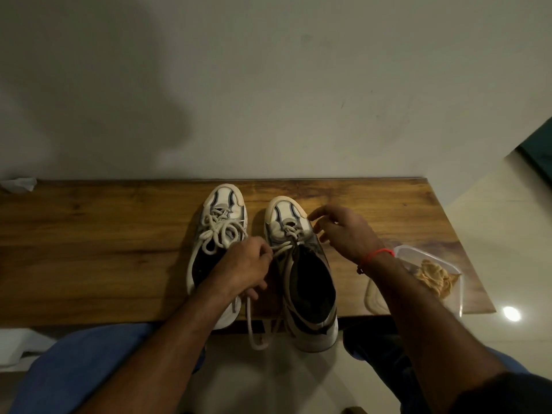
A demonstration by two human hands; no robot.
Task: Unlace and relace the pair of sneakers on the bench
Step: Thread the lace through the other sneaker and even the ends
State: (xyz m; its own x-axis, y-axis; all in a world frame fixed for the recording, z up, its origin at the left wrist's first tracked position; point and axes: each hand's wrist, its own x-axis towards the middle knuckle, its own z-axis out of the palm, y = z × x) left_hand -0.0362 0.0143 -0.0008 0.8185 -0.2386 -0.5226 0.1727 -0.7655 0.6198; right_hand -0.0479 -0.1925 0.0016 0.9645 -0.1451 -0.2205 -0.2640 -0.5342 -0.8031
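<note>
currently, item one, risk: the lace (pixel 254 321) dangles off the bench (pixel 89 249) edge in a loop, so a hard tug could snag it or drag the right sneaker (pixel 301 273) off, its heel already overhanging. item two, my left hand (pixel 245 264): curled, pinching that lace beside the eyelets, seemingly mid-run. item three, my right hand (pixel 343 228): fingers spread loose, holding nothing, just beside the toe. item four, left sneaker (pixel 221 231): laced, alongside.

Dim, warm light; broad shadow on the wall (pixel 125 94); lamp glare on the floor (pixel 511 313); edges bowed.
</note>
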